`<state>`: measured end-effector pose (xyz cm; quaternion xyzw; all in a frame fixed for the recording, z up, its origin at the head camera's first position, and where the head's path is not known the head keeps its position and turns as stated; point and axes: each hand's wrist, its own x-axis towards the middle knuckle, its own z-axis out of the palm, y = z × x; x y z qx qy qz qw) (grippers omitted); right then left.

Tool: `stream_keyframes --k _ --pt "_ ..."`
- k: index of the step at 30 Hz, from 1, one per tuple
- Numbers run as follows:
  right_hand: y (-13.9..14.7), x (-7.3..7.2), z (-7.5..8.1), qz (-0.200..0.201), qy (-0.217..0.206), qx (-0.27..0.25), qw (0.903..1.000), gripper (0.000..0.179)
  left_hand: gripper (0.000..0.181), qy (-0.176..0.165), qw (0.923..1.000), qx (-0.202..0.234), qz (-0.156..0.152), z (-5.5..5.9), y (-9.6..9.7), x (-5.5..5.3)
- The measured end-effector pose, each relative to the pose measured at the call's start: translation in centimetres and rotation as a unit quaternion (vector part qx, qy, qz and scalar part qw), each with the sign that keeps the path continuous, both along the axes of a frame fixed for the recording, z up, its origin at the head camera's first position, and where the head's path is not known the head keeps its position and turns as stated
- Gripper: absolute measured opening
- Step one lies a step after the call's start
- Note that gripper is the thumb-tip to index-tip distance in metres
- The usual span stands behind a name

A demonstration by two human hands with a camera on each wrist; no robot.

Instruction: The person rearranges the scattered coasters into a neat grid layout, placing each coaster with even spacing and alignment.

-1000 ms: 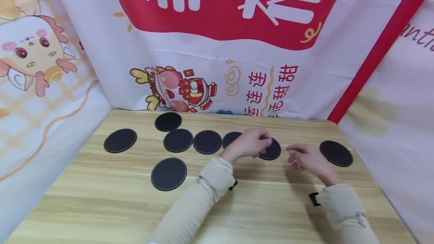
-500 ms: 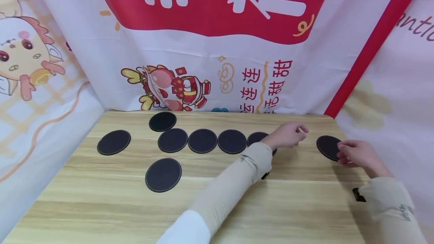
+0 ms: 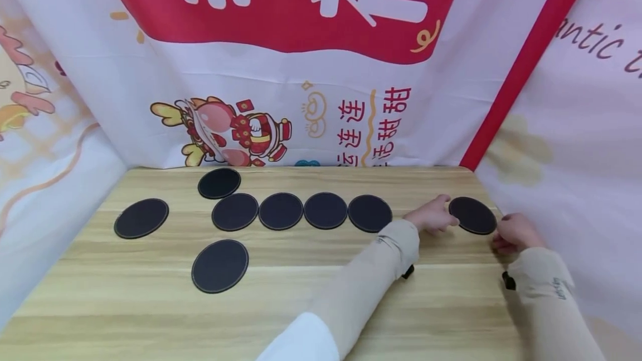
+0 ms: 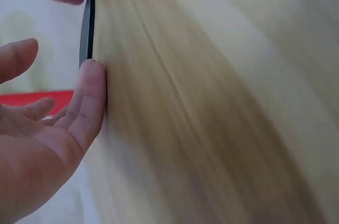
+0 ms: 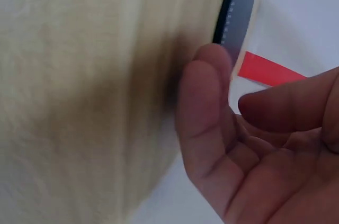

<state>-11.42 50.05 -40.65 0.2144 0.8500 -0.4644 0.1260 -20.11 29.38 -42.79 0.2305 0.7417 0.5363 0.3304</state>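
Observation:
A round black coaster (image 3: 472,215) lies flat near the table's right end, between my two hands. My left hand (image 3: 432,215) is at its left edge; in the left wrist view the fingertips of that hand (image 4: 58,134) meet the rim of the coaster (image 4: 87,33), thumb held apart. At the opposite edge is my right hand (image 3: 516,231). The right wrist view has its bent fingers (image 5: 200,102) against or just beside the rim of the coaster (image 5: 240,20), the thumb away from them. Neither hand pinches the coaster.
Several similar coasters form a row along the back, ending in a coaster (image 3: 370,213) left of my left hand. Others are a back-left coaster (image 3: 219,183), a far-left coaster (image 3: 141,218) and a front coaster (image 3: 220,266). Printed cloth (image 3: 281,71) hangs behind the wooden table (image 3: 200,322).
Both hands have travelled right, from the row's right end to the separate right-hand coaster, and come down at its two sides. The head view has turned right. The coasters look unmoved.

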Motion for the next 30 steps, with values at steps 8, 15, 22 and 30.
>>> stream_keyframes --k 8,15,22,30 --pt "-0.7 -0.2 -0.9 -0.035 0.006 -0.024 0.9991 0.052 0.075 -0.010 0.9992 -0.012 0.038 0.5 1.7 1.0" --pt "-0.6 -0.4 -1.4 -0.076 0.010 -0.061 0.9952 0.052 0.073 -0.048 0.9914 0.038 0.116 0.4 1.8 0.9" --pt "-1.3 0.3 -1.0 -0.086 0.040 -0.104 0.9900 0.027 0.071 -0.036 0.9882 0.037 0.144 0.1 2.1 0.7" --pt "-2.3 0.4 -0.3 -0.078 0.074 -0.153 0.9824 0.005 0.061 -0.013 0.9781 0.030 0.205 0.0 1.7 0.4"
